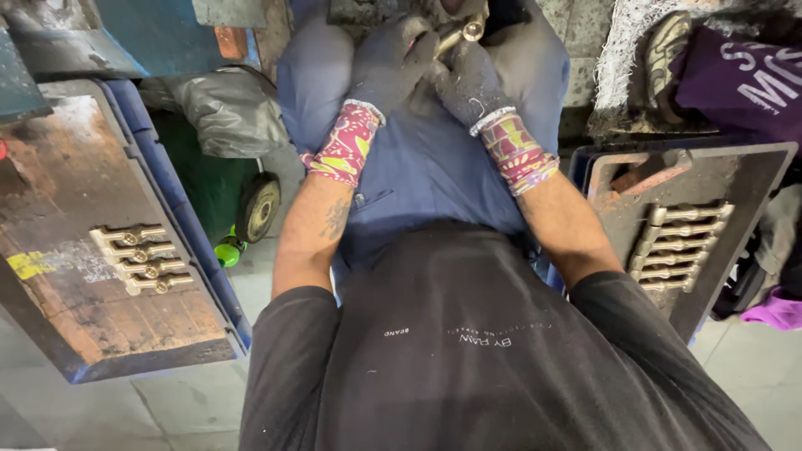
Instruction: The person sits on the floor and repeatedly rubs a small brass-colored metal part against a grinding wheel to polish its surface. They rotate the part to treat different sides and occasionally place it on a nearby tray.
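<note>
A small brass fitting with a round end (468, 32) sits at the top middle of the head view, pinched between both gloved hands above the person's lap. The left hand (391, 63), in a dark grey work glove with a red and yellow patterned cuff, curls its fingers around the lower left of the fitting. The right hand (469, 83), in a matching dark glove with a patterned cuff, closes on it from below and to the right; both hands are clamped on the piece and touch each other. Only the fitting's round end and a short bit of its body show between the fingers.

To the left lies a worn rusty metal tray with a blue rim (180, 217), and near its right edge a row of four brass fittings (140, 259) lies side by side. To the right, a dark metal tray (752, 175) carries a row of about six similar brass fittings (678, 248) near its left edge. Between the left tray and the person's leg, a small round grinding wheel (257, 206) stands on edge.
</note>
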